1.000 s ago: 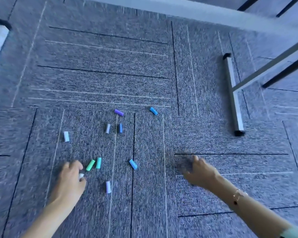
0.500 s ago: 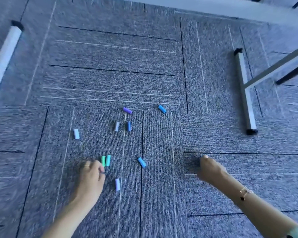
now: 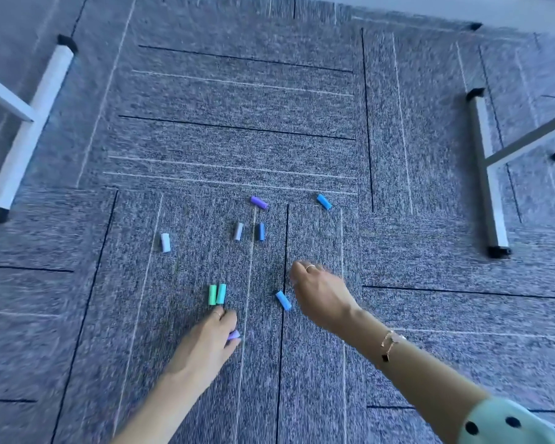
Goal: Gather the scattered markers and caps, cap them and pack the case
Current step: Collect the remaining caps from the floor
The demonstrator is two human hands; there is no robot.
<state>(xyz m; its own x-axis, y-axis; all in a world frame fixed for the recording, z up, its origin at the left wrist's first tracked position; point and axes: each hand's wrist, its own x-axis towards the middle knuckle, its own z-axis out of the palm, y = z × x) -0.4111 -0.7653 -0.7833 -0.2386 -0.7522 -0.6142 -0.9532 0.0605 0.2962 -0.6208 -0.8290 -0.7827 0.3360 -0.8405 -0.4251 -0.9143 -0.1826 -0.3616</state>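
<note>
Several short marker caps lie scattered on the grey carpet. A purple cap (image 3: 259, 202) and a blue cap (image 3: 324, 201) are farthest from me. Nearer lie a grey cap (image 3: 238, 231), a dark blue cap (image 3: 261, 231) and a pale cap (image 3: 165, 242). A green cap (image 3: 212, 295) and a teal cap (image 3: 221, 293) lie side by side. My left hand (image 3: 210, 342), just below those two, pinches a lilac cap (image 3: 234, 334) on the carpet. My right hand (image 3: 318, 288) hovers with its fingers curled down, right beside a light blue cap (image 3: 283, 300). Its palm is hidden.
A white table foot (image 3: 29, 129) lies on the carpet at the left. A grey table foot (image 3: 489, 174) with a slanted bar lies at the right. No markers or case are in view.
My left hand moved right from the green caps and closed on the lilac cap. My right hand swung left to the light blue cap.
</note>
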